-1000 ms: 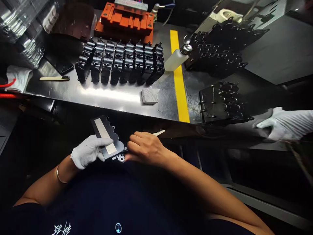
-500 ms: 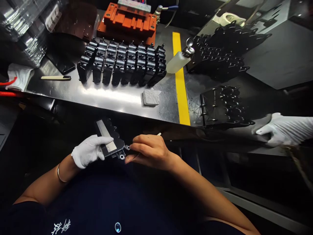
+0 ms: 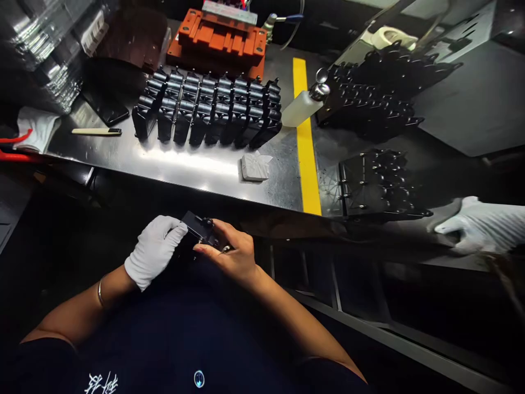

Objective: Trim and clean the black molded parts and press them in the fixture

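Small black moulded plastic part (image 3: 198,226) sits in mid-air below the near edge of the surface, over the person's lap, pinched btw both hands. Left hand (image 3: 154,249), in a white knit glove, is closed round its left end, thumb on top. Right hand (image 3: 229,253), bare, grips the right end w/ curled fingers; a small glint by those fingers, can't tell what it is.

Risks, as I judge them: part is held off the surface w/ nothing under it but dark floor, so a slip of either grip drops it out of sight. Bare fingers on glossy plastic could leave marks. Glove fabric may snag on the part's small lugs.

Part looks hard, matt-to-glossy, angular w/ stepped edges. Thin metal bangle (image 3: 99,293) on the left wrist.

Further out: polished steel surface (image 3: 192,160), mirror-bright and scuffed. White folded wipe (image 3: 255,166) lies near its front edge. Behind it, rows of similar black plastic parts (image 3: 213,108) stand packed side by side. Yellow tape stripe (image 3: 308,153) runs front to back. Clear plastic bottle w/ metal cap (image 3: 304,104) lies tilted across the stripe. Orange blocky fixture (image 3: 219,41) at the back. Cream flat stick w/ black tip (image 3: 97,131) lies far left. Right of the stripe, a stack of black ribbed parts (image 3: 373,183); beyond it, a co-worker's white-gloved hand (image 3: 479,227) rests on the surface.
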`<state>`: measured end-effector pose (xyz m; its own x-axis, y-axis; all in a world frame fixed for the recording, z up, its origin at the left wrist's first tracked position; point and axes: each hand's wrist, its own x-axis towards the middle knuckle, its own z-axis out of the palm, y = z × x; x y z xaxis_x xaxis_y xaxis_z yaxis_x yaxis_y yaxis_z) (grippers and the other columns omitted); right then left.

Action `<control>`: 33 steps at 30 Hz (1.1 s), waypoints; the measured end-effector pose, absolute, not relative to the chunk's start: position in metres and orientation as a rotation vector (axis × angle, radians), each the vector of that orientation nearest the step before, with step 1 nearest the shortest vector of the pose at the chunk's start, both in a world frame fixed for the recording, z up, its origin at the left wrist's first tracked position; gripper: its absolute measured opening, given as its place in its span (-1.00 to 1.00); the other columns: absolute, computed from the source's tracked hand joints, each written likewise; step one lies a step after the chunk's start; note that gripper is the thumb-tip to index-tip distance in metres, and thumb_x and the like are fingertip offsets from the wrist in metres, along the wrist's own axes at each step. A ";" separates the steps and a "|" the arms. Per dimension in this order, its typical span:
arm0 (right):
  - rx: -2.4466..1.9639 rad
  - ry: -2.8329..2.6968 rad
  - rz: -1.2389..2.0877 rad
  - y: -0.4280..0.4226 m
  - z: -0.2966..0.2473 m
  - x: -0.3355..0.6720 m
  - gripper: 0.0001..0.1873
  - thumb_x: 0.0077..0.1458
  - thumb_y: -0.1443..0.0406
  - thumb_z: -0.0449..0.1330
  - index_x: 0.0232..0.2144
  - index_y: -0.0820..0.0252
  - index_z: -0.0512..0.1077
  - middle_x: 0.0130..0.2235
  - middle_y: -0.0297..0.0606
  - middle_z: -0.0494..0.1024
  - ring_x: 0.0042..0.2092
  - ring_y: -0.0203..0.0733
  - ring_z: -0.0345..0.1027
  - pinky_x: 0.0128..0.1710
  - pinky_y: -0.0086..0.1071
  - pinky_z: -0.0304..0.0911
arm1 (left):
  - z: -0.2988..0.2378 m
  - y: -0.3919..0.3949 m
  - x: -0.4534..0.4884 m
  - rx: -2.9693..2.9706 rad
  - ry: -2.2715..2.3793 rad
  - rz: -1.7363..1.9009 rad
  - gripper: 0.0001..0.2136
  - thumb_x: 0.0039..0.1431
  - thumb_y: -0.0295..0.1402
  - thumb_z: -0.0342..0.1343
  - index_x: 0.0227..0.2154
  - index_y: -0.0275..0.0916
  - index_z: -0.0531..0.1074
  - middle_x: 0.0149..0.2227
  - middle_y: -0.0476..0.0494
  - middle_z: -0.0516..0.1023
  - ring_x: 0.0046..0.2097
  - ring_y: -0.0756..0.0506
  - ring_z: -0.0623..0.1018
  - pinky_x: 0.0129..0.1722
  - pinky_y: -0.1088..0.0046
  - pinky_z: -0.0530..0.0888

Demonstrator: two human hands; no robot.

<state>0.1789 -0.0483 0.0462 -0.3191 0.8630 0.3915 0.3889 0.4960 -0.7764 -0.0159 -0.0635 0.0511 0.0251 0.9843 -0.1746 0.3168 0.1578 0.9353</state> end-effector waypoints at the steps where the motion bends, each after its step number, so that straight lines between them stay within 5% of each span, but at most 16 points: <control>1: -1.039 -1.896 0.820 -0.050 0.045 0.179 -0.57 0.04 0.06 0.27 -0.10 0.18 0.43 -0.32 -0.22 0.59 -0.45 -0.29 0.44 -0.48 -0.45 0.37 | 0.048 -0.062 -0.015 1.253 1.490 0.843 -0.67 0.17 -0.05 0.03 -0.45 -0.22 0.46 -0.45 -0.05 0.49 -0.37 -0.04 0.45 -0.35 0.47 0.41; 7: -1.199 -1.922 1.058 -0.050 0.055 0.194 -0.71 0.24 0.15 0.06 -0.12 0.18 0.44 -0.33 -0.26 0.51 -0.33 -0.30 0.40 -0.35 -0.43 0.34 | 0.048 -0.054 -0.016 1.017 1.280 0.724 -0.56 0.01 0.07 0.11 -0.57 -0.27 0.38 -0.58 0.04 0.34 -0.53 0.05 0.31 -0.55 0.55 0.29; 14: -0.987 -2.114 1.056 -0.055 0.062 0.196 -0.83 0.20 0.31 0.14 -0.24 0.22 0.52 -0.52 -0.35 0.45 -0.51 -0.40 0.26 -0.51 -0.51 0.18 | 0.056 -0.054 -0.015 1.169 1.156 0.604 -0.64 0.06 -0.06 0.12 -0.61 -0.28 0.40 -0.60 0.03 0.34 -0.54 0.06 0.30 -0.55 0.56 0.28; 28: -1.207 -1.997 1.134 -0.053 0.059 0.194 -0.81 0.23 0.24 0.07 -0.27 0.22 0.42 -0.38 -0.29 0.49 -0.38 -0.33 0.36 -0.39 -0.48 0.27 | 0.061 -0.061 -0.014 1.280 1.099 0.660 -0.68 0.06 -0.14 0.15 -0.62 -0.29 0.44 -0.62 0.00 0.40 -0.55 0.06 0.34 -0.55 0.58 0.30; 33: -1.070 -1.912 1.164 -0.064 0.059 0.185 -0.66 0.28 0.27 -0.03 -0.55 0.21 0.29 -0.57 -0.39 0.28 -0.53 -0.39 0.15 -0.52 -0.48 0.12 | 0.055 -0.062 -0.015 1.258 1.255 0.857 -0.67 0.06 -0.13 0.17 -0.63 -0.30 0.44 -0.63 0.00 0.38 -0.56 0.06 0.34 -0.57 0.57 0.29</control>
